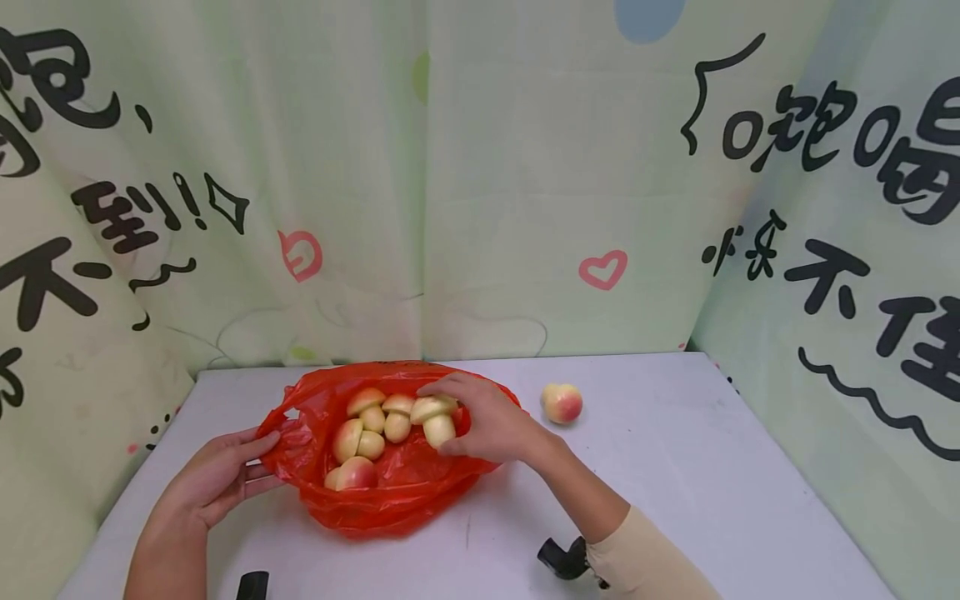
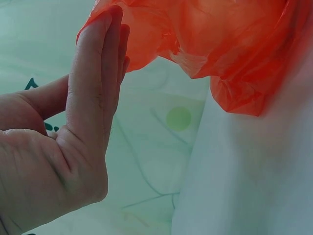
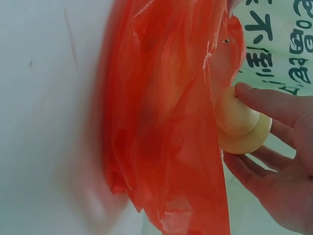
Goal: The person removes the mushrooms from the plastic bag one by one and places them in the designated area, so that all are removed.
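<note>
Mushroom (image 1: 436, 418) in R hand (image 1: 491, 419), at red bag (image 1: 386, 510), loose fruit (image 1: 562, 404) head-cam only

Left hand (image 2: 84, 110), straight fingers touching red bag (image 2: 234, 44); white tabletop (image 2: 220, 186); printed backdrop (image 2: 146, 112).

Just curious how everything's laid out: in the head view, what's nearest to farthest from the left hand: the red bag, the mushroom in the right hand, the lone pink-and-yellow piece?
From the left hand:
1. Red bag: touching that hand.
2. Mushroom: in the right hand, toward the bag's right side.
3. Pink-and-yellow piece: on the table, right of the bag.
</note>
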`<state>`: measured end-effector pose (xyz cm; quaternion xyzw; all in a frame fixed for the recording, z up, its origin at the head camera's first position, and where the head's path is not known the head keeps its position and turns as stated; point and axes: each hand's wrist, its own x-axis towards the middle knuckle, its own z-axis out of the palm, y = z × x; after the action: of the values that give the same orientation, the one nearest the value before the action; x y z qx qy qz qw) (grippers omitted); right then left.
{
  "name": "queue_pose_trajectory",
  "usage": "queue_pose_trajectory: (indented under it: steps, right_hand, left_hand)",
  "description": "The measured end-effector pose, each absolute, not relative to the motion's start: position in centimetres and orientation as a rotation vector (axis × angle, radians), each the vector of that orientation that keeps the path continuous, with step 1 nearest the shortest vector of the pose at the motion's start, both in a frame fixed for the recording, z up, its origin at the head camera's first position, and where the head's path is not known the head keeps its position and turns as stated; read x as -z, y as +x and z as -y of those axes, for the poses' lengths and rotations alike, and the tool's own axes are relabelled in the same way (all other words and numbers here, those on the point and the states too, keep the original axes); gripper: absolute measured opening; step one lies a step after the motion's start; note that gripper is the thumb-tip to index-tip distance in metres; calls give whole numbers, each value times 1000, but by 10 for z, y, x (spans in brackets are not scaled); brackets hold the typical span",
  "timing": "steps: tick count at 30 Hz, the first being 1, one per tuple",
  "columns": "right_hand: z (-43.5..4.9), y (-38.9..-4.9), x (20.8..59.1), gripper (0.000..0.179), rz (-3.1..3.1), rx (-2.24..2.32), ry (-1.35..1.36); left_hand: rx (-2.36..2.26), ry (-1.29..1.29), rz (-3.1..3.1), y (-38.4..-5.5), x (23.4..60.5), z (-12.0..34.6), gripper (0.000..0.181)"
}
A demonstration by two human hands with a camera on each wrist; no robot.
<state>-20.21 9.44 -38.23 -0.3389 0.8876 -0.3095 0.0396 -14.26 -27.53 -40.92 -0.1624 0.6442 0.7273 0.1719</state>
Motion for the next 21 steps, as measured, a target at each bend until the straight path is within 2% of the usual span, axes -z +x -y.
queue_pose_trajectory:
  steps: [21]
  right_hand:
    - [-127,-210,372,64,-2716,1152,-1038]
  left_hand:
    - [-2073,-473,-1821,-143,409,275,70]
